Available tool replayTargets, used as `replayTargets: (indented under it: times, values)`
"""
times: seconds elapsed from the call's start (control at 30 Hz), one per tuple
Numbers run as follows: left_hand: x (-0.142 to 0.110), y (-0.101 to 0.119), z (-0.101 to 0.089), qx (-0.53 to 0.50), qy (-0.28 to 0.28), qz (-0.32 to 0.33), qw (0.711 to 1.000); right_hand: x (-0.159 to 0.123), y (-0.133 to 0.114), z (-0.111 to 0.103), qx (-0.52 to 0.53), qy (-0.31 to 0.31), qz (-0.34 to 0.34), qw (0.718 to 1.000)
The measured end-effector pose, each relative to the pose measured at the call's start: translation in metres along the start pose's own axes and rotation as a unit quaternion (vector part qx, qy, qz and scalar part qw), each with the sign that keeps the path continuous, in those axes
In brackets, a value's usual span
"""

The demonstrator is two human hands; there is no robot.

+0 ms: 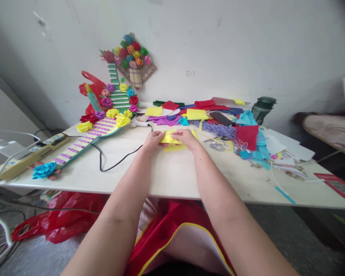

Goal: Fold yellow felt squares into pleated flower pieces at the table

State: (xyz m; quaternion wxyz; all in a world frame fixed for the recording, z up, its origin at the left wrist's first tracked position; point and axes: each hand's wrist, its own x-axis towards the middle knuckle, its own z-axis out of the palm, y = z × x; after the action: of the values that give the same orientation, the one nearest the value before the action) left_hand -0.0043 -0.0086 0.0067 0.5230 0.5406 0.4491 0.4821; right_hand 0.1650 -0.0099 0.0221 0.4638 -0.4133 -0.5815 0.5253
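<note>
Pinched from both sides: a thin yellow piece

Left hand and right hand each hold an edge of it in a narrow fingertip grip, near the middle of the white table. Whether it is paper or cloth, I cannot tell; nor whether the 2 hands rest on the tabletop. More yellow material shows just below the fingers.

The step in hand looks like folding or shaping. The next move probably calls for light, even pressure, since a hard pull could tear or stretch something so thin.

To the left, a black cord loops across the tabletop, close enough to snag the left forearm. A striped panel lies beyond it, with yellow flowers at its far end and a blue flower at the near end. To the right, purple yarn, a dark phone and a red sheet crowd together, leaving little room to spread out that way. The bare strip nearest the person offers the easier working space.
</note>
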Motion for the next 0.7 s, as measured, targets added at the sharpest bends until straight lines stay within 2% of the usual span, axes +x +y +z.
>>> replayTargets:
  times: [0.23,0.33,0.47,0.7]
  values:
    - [0.0014,0.0016,-0.0023,-0.087,0.000,-0.025,0.996,0.0005,0.0008,0.0001,0.003,0.006,-0.008,1.000]
    - [0.0002,0.0039,-0.0045,-0.119,-0.024,-0.005,0.993,0.0018,0.0019,-0.0007,0.018,0.014,-0.010,1.000]
    - [-0.0031,0.0053,-0.0066,-0.108,-0.057,0.014,0.992,0.0037,0.0032,-0.0023,0.031,0.017,-0.013,0.999]
    - [-0.0033,0.0029,-0.0088,-0.093,-0.083,0.032,0.992,0.0034,0.0040,-0.0042,0.037,0.015,-0.020,0.999]
